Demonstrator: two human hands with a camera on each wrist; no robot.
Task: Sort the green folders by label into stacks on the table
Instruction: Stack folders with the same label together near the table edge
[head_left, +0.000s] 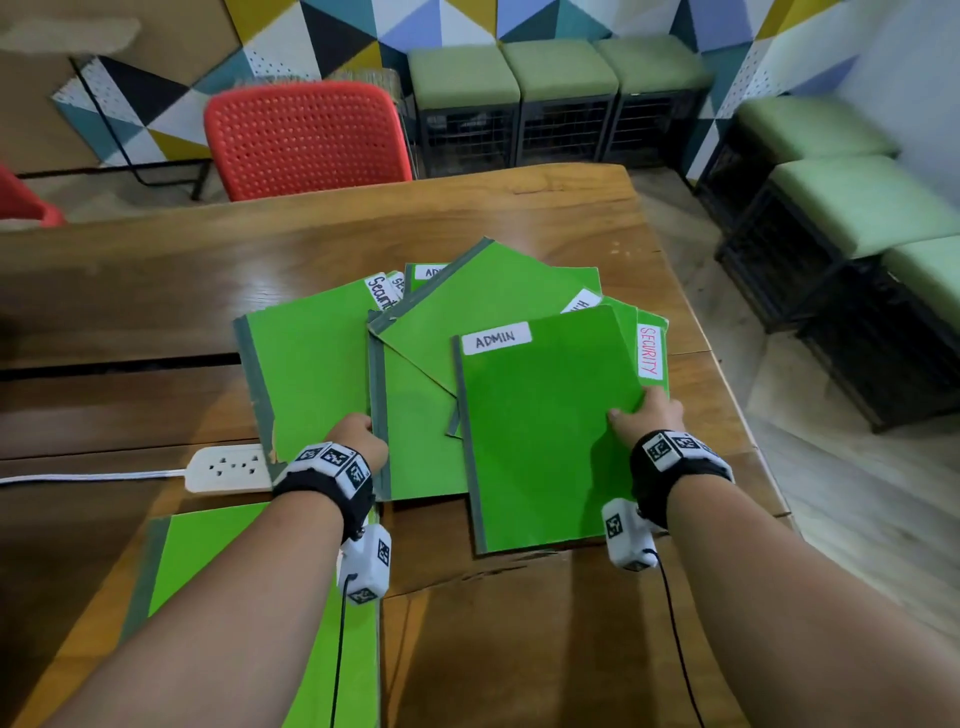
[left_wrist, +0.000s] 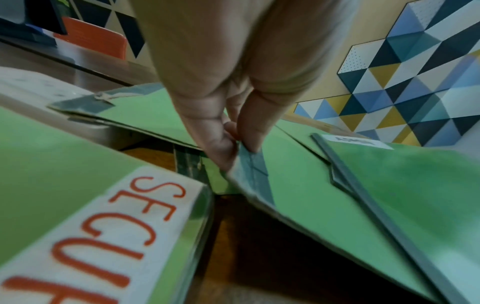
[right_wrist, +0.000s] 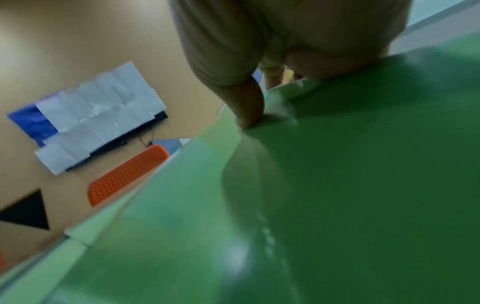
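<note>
- Fingers (left_wrist: 249, 131) of the left hand (head_left: 358, 439) pinch the grey spine edge of a mid-pile folder (left_wrist: 298, 185), thumb on one side and fingertips on the other; judging by the raised edge in the left wrist view, this grip peels that folder off the ones under it.
- Right hand (head_left: 647, 415) clamps the right edge of the ADMIN folder (head_left: 545, 431), thumb pressed on top and the other fingers curled out of sight beneath, most likely to lift it clear of the pile so it can start or join an ADMIN stack.
- ADMIN folder lies on top of the pile (head_left: 441, 332), at its near right, overlapping a folder with a red SECURITY label (head_left: 649, 351).
- Pile sits fanned and overlapping mid-counter (head_left: 156, 291), so several labels show at once: "Security" tabs at the back, part of another ADMIN tab.
- One folder (head_left: 234, 597) lies apart at the near left, partly under the left forearm; the left wrist view shows a SECURITY label (left_wrist: 116, 226) there, so it looks like a started stack.
- Folders are bright green card with grey taped spines and white labels; some corners look worn.
- Power strip (head_left: 228, 467) lies just left of the pile.
</note>
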